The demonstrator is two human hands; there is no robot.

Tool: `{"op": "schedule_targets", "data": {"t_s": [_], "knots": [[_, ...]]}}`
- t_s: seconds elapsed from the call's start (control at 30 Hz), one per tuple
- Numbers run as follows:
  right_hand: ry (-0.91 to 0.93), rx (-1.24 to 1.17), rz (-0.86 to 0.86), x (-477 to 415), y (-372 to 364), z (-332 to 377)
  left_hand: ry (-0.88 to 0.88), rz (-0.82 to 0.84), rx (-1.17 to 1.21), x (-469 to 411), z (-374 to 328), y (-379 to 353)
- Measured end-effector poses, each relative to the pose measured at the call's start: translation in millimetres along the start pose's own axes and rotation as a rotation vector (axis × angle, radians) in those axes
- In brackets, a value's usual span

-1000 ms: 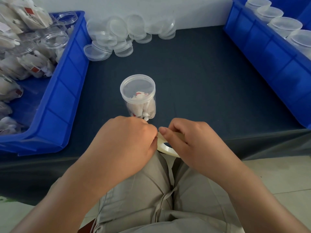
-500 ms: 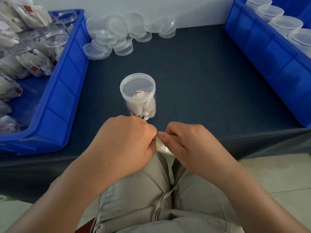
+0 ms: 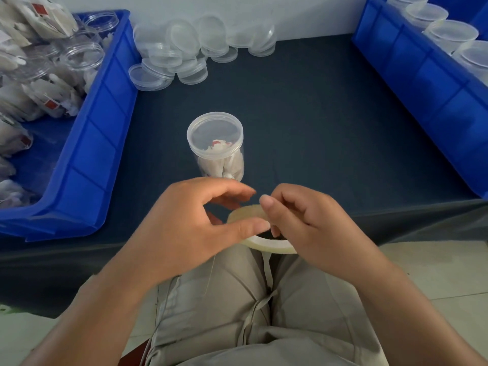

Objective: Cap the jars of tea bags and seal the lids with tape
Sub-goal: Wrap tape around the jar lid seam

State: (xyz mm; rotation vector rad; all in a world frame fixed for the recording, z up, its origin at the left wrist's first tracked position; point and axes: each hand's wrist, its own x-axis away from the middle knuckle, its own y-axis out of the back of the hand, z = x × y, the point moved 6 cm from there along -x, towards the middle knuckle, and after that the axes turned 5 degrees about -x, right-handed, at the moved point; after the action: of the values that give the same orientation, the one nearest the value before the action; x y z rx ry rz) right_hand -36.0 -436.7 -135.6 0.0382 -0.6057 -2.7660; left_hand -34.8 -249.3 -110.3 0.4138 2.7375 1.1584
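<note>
A person's hands work a tape roll [image 3: 269, 245] at the near edge of the table [image 3: 317, 122], above a lap in beige trousers [image 3: 237, 299]; the right hand [image 3: 314, 228] grasps the roll, thumb pressed on its outer band and fingers curled into the core; the left hand [image 3: 190, 228] arches beside it, palm turned inward, thumb laid along the roll's rim and fingers curved above, and whether it pinches a tape end cannot be told. The roll lies tilted, its hole facing up toward the camera. Just beyond the hands a clear jar [image 3: 219, 165] of tea bags stands upright on the table, long axis vertical, its clear lid [image 3: 215, 133] on top; a red tag shows inside, its print too small to read. Farther back, loose lids [image 3: 190, 46] are heaped against the wall; a blue bin [image 3: 84, 159] at left holds open jars and tea bags [image 3: 39, 93] with red tags; a second blue bin [image 3: 422, 72] at right holds a row of capped jars [image 3: 449, 33].
</note>
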Motion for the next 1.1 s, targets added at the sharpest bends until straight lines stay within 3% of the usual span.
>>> {"op": "schedule_targets", "data": {"t_s": [0.2, 0.33, 0.57, 0.77, 1.1], "knots": [[0.007, -0.150, 0.079, -1.4, 1.4, 3.9, 0.178, 0.168, 0.555, -7.4, 18.9, -16.4], [0.015, -0.136, 0.076, -2.3, 2.5, 5.8, 0.249, 0.226, 0.676, -8.3, 23.1, -20.2], [-0.010, -0.125, 0.069, -2.5, 2.4, 3.2, 0.138, 0.190, 0.455, -8.7, 10.9, -7.5], [-0.026, -0.095, 0.069, -2.8, 2.3, 1.7, -0.034, 0.046, 0.079, -7.3, 2.0, 3.3], [-0.048, -0.076, -0.007, -0.5, 3.6, -4.5, -0.207, -0.149, -0.095, -8.0, -3.5, 2.6]]}}
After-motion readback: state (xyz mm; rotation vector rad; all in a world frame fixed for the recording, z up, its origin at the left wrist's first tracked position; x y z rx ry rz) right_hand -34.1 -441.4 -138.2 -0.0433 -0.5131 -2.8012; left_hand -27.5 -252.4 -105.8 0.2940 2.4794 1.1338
